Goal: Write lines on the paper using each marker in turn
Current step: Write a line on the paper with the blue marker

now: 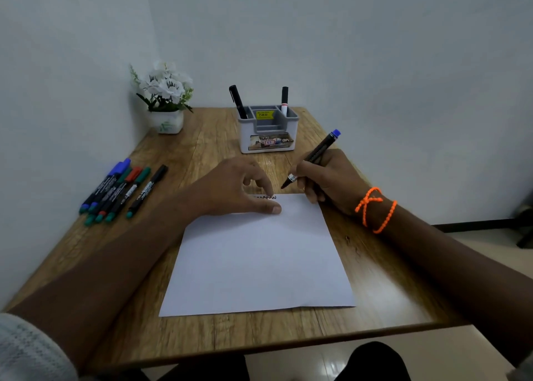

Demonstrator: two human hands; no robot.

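Farthest left on the wooden counter [202,138] lies a loose row of capped markers [115,190], side by side and angled toward you, with blue, green, red and black ends. Behind them, in the far left corner against the wall, stands a small white pot of white flowers [165,98]. Moving right, your left hand [239,190] rests palm down on the far left corner of the sheet of white paper [256,259], fingers loosely spread and the thumb flat on the sheet, pinning it and gripping nothing. Just beyond the thumb, a short dark zigzag line [266,197] runs along the paper's far edge. Behind the hand, at the back of the counter, a grey desk organiser [268,134] holds two upright markers, one at each side. To the right, your right hand [326,178] pinches an uncapped black marker [313,158] with a blue end in a writing grip; its tip hangs just past the paper's far edge, near the end of the zigzag. An orange cord [375,207] circles that wrist.
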